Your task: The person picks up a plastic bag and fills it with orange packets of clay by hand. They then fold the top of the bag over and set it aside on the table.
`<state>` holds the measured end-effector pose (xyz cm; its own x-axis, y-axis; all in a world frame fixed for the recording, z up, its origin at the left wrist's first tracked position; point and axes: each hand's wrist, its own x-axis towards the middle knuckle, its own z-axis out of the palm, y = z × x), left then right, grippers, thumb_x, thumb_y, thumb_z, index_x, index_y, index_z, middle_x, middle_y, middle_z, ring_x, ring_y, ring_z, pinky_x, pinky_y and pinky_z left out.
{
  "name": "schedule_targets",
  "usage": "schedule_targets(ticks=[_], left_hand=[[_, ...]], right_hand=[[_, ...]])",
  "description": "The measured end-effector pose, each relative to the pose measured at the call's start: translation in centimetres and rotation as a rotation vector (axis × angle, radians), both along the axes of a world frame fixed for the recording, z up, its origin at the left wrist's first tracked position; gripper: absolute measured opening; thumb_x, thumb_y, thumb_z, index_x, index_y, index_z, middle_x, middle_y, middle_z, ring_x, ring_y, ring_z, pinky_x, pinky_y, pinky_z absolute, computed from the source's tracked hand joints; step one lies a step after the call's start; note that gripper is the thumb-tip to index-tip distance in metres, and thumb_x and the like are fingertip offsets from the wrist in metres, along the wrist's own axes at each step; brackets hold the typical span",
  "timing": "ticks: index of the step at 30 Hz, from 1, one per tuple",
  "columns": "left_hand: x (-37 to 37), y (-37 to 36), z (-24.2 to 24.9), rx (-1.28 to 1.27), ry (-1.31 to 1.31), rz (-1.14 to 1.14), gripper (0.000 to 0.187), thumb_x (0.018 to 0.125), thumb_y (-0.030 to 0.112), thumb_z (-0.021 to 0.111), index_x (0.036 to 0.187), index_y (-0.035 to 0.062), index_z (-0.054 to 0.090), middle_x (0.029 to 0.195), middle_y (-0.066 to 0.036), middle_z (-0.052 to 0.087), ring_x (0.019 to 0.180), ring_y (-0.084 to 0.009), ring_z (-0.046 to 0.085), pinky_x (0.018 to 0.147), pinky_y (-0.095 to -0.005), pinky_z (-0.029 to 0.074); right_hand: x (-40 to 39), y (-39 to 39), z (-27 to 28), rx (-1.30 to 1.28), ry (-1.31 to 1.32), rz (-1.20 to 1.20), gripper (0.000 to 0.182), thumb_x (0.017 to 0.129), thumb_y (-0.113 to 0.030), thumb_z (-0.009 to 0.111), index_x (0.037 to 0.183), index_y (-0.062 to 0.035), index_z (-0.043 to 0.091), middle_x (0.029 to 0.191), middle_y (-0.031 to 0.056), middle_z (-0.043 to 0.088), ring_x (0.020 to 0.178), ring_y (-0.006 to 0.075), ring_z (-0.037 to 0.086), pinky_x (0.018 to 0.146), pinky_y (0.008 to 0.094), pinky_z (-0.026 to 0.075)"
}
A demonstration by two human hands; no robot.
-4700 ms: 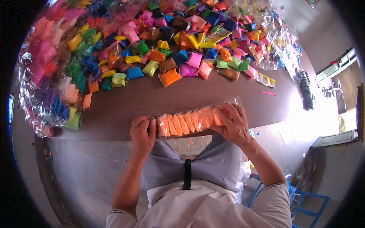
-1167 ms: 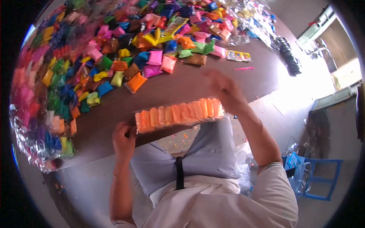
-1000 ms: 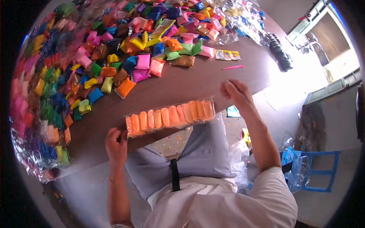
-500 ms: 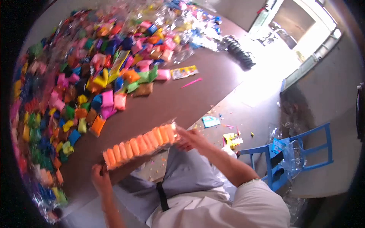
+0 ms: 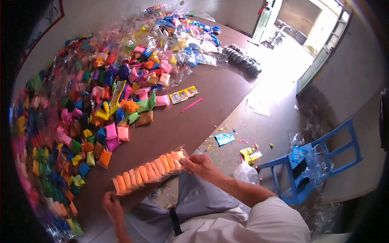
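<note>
A long clear plastic pack (image 5: 148,172) with a row of several soft orange packets hangs slanted over the near table edge, in front of my lap. My right hand (image 5: 201,166) grips its right end, with the thumb on top and the other fingers partly hidden. Down at the opposite end, my left hand (image 5: 112,203) is closed, its fingertips pinching the corner of the wrapping. A big heap of small colourful packets (image 5: 109,107) covers the left and back of the brown table (image 5: 178,125).
A yellow printed sachet (image 5: 183,94) and a pink plastic stick (image 5: 192,105) lie beside the heap. Farther back stands a stack of dark, shiny ridged items (image 5: 242,60). To the right, a blue chair (image 5: 296,174) holds plastic wrapping, and scraps litter the floor around a blue packet (image 5: 225,139).
My head view has shifted, showing more of the doorway and back wall. The orange pack stays between both hands, and my right thumb now shows over its end.
</note>
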<state>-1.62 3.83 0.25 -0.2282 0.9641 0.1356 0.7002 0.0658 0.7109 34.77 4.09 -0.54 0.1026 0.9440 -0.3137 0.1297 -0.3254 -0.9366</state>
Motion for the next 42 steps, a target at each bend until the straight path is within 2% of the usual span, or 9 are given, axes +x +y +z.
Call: schedule_targets(ticks=[8,15,19,21,27,29,31,35,42], left_hand=[[8.4,5.7,1.9,0.054,-0.040,-0.157,0.017,0.091,0.015,0.057,0.087,-0.0021,0.060,0.078,-0.009,0.059,0.073,-0.0156,0.055,0.066,-0.0320,0.045],[22.8,15.2,5.7,0.218,-0.021,-0.563,0.024,0.093,0.021,0.056,0.085,-0.0010,0.062,0.067,-0.007,0.059,0.065,-0.0158,0.056,0.061,-0.0316,0.044],[30.5,21.3,6.7,-0.003,-0.553,-0.656,0.037,0.097,0.027,0.050,0.074,-0.0007,0.057,0.063,-0.003,0.056,0.057,-0.0084,0.051,0.055,-0.0253,0.039],[31.5,21.9,7.7,0.051,-0.567,-0.595,0.038,0.098,0.028,0.049,0.074,-0.0002,0.057,0.062,-0.002,0.054,0.057,-0.0083,0.050,0.055,-0.0251,0.039],[22.8,19.9,2.6,0.009,-0.322,-0.521,0.033,0.098,0.026,0.049,0.076,0.0014,0.056,0.067,-0.002,0.054,0.060,-0.0099,0.051,0.055,-0.0261,0.039],[18.2,17.4,0.1,-0.111,-0.400,-0.417,0.029,0.097,0.022,0.051,0.076,0.0011,0.054,0.067,-0.003,0.053,0.062,-0.0120,0.052,0.056,-0.0291,0.041],[14.5,15.1,-1.7,0.107,-0.165,-0.468,0.025,0.094,0.016,0.052,0.075,0.0007,0.052,0.066,-0.005,0.051,0.061,-0.0180,0.052,0.058,-0.0317,0.043],[13.9,10.9,0.0,0.188,0.105,-0.535,0.019,0.090,0.010,0.054,0.075,-0.0009,0.052,0.075,-0.010,0.053,0.069,-0.0259,0.054,0.062,-0.0346,0.044],[14.7,9.9,-1.0,0.263,0.198,-0.470,0.016,0.087,0.007,0.056,0.075,-0.0019,0.052,0.083,-0.014,0.053,0.078,-0.0318,0.054,0.070,-0.0408,0.045]], right_hand=[[5.0,-2.9,-3.9,0.302,-0.046,-0.326,0.026,0.094,-0.022,0.059,0.086,0.0021,0.068,0.070,0.0008,0.063,0.065,0.0071,0.053,0.057,0.0235,0.043],[12.8,-5.4,-3.4,0.435,-0.015,-0.788,0.024,0.093,-0.024,0.062,0.090,-0.0009,0.069,0.071,0.0019,0.065,0.064,0.0080,0.058,0.058,0.0236,0.046],[17.0,-2.9,-1.9,0.540,0.086,-1.034,0.028,0.093,-0.029,0.062,0.091,-0.0021,0.070,0.069,0.0014,0.062,0.057,0.0073,0.053,0.053,0.0222,0.042],[18.2,-0.8,-1.8,0.543,0.110,-1.124,0.030,0.092,-0.032,0.063,0.091,-0.0023,0.070,0.068,0.0012,0.062,0.055,0.0068,0.051,0.052,0.0214,0.041],[18.2,3.7,-3.3,0.584,0.137,-1.222,0.031,0.092,-0.031,0.063,0.080,-0.0029,0.063,0.069,0.0066,0.065,0.054,0.0114,0.060,0.046,0.0233,0.046],[18.1,3.9,-3.2,0.504,0.214,-1.169,0.035,0.089,-0.038,0.064,0.089,-0.0031,0.062,0.073,0.0086,0.066,0.055,0.0137,0.063,0.048,0.0245,0.049],[18.1,3.8,-2.7,0.423,0.289,-1.130,0.039,0.088,-0.041,0.064,0.096,-0.0024,0.062,0.074,0.0089,0.066,0.055,0.0141,0.062,0.048,0.0251,0.049],[18.8,3.8,-2.5,0.297,0.448,-0.953,0.044,0.085,-0.044,0.066,0.104,-0.0045,0.059,0.075,0.0081,0.064,0.059,0.0134,0.061,0.050,0.0234,0.048],[17.5,4.6,-2.3,0.505,0.349,-1.064,0.029,0.088,-0.031,0.068,0.103,-0.0077,0.061,0.074,0.0028,0.062,0.058,0.0108,0.058,0.052,0.0241,0.045]])
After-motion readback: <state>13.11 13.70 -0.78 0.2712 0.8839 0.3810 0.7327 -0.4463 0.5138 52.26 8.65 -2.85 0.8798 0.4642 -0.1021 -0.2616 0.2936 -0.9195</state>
